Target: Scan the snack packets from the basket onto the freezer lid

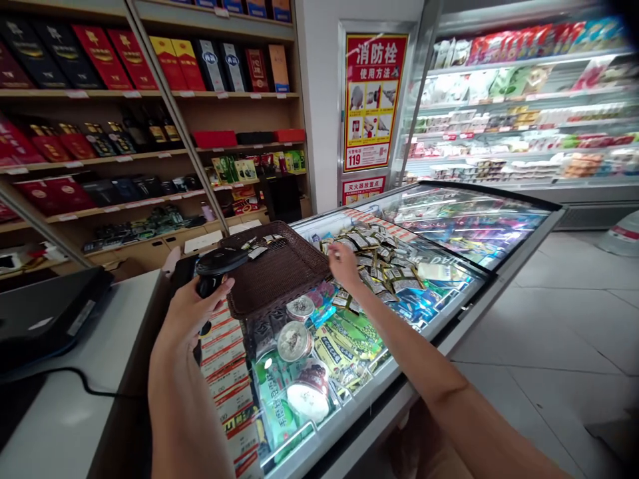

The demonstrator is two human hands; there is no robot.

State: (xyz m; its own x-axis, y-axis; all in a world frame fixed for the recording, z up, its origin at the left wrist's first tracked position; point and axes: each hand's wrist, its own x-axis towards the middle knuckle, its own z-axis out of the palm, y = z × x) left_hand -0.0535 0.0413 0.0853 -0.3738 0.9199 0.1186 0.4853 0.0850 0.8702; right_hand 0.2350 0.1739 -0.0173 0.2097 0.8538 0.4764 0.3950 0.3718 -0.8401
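My left hand (192, 309) is wrapped round the handle of a black handheld barcode scanner (219, 261), whose head points over the near left edge of a brown woven basket (284, 276). My right hand (343, 265) is at the basket's right edge, fingers curled together; whatever may be between them is hidden. Beside and beneath it spreads a pile of small gold and silver packets (394, 273) on the freezer's glass top. A few similar packets (258, 251) lie at the far left inside the basket.
The chest freezer (474, 306) holds ice cream tubs (294, 340) and bagged ices under glass. At left, a white counter (94, 359) carries a black device (44, 306) and cable. Shelves of boxes (124, 56) stand behind. A lit refrigerated display (519, 120) is at the far right.
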